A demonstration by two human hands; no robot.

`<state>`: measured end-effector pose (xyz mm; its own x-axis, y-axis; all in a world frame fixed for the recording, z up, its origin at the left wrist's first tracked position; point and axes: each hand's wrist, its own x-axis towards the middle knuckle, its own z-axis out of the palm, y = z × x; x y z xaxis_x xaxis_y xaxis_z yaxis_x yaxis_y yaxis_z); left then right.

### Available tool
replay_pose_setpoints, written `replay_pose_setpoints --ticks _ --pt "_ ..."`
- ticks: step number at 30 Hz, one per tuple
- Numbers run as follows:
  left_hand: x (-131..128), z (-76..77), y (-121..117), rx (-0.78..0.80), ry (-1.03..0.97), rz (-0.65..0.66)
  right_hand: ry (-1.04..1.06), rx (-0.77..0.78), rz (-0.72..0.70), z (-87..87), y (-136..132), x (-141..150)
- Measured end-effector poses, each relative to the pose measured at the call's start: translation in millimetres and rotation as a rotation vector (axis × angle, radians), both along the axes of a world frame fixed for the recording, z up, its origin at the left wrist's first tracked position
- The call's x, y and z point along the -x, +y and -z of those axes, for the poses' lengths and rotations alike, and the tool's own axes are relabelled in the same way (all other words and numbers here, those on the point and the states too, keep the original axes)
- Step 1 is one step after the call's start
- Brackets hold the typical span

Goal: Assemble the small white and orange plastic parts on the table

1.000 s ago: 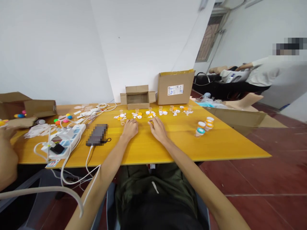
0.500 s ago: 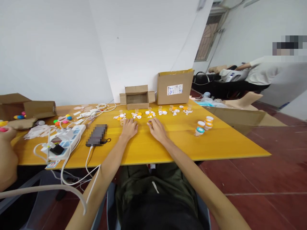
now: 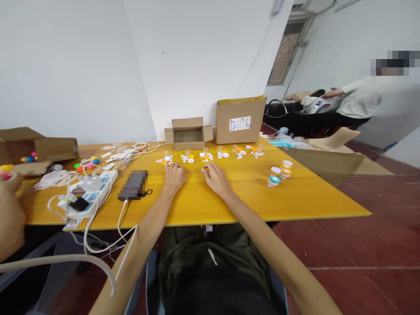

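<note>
My left hand [image 3: 175, 176] is low over the table, its fingers curled and closed around the spot where a small clear cup stood; the hand now hides that cup. Just beyond its fingertips lies a heap of small white pieces and orange and white lids [image 3: 165, 160]. To the right, my right hand [image 3: 215, 177] rests on the tabletop, fingers apart and holding nothing that I can see. Beyond it is a similar heap [image 3: 206, 156]. Several more heaps, each with a small clear cup [image 3: 219, 149] behind it, run in a row across the table.
Capped jars [image 3: 274, 180] stand at the right. An open small carton [image 3: 188, 139] and a big cardboard box [image 3: 240, 120] are at the back. At the left are a phone [image 3: 133, 183], a power strip [image 3: 98, 192] with cables, and another person's arm [image 3: 9, 214].
My left hand has shifted slightly left, over the small clear cup that was visible beside it. My right hand stays nearly still. At far left, the other person's hand shows a pink object.
</note>
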<state>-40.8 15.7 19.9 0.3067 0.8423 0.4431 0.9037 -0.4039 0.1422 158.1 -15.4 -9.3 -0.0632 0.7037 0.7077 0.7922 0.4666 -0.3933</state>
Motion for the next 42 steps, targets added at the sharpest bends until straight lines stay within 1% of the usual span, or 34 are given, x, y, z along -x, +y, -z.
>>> replay_pose_setpoints --ticks 3,7,11,15,18,21,25,27,29,34,38,40,42 --pt "0.6 1.2 -0.7 -0.053 -0.058 -0.007 0.006 -0.010 -0.005 0.6 0.6 -0.1" --pt "2.1 3.1 -1.0 -0.137 -0.079 -0.113 -0.012 0.002 -0.003 2.5 2.4 -1.0" --pt "4.8 2.9 -0.6 -0.119 -0.106 -0.183 -0.028 -0.005 -0.009 3.3 3.2 -2.2" --pt "4.2 -0.7 -2.4 -0.081 -0.128 -0.227 -0.023 -0.001 -0.005 2.2 2.2 -1.9" --pt "2.6 -3.0 -4.2 -0.067 -0.129 -0.232 -0.009 -0.015 0.002 0.6 1.0 -0.9" --pt "1.7 -2.4 -4.3 -0.073 -0.113 -0.177 -0.004 -0.057 0.021 -0.6 0.1 -2.5" --pt "0.6 1.1 -2.4 -0.076 -0.074 -0.024 -0.046 -0.110 0.071 -1.3 -0.2 -14.7" --pt "-0.2 2.5 -2.0 -0.081 -0.048 0.013 -0.076 -0.136 0.102 -2.0 -0.3 -23.7" --pt "-0.8 2.8 -2.2 -0.091 -0.025 -0.011 -0.125 -0.139 0.141 -3.7 -0.9 -31.6" --pt "-0.4 -0.9 -4.6 -0.062 0.033 -0.169 -0.322 -0.093 0.282 -10.2 -7.1 -39.5" --pt "0.2 -2.9 -5.1 -0.051 0.038 -0.183 -0.440 -0.088 0.318 -13.9 -17.5 -46.6" --pt "0.5 -2.6 -4.3 -0.046 0.031 -0.186 -0.456 -0.088 0.343 -16.2 -24.1 -56.0" --pt "1.0 -1.5 -2.7 -0.046 0.018 -0.190 -0.447 -0.083 0.401 -19.5 -31.4 -70.0"
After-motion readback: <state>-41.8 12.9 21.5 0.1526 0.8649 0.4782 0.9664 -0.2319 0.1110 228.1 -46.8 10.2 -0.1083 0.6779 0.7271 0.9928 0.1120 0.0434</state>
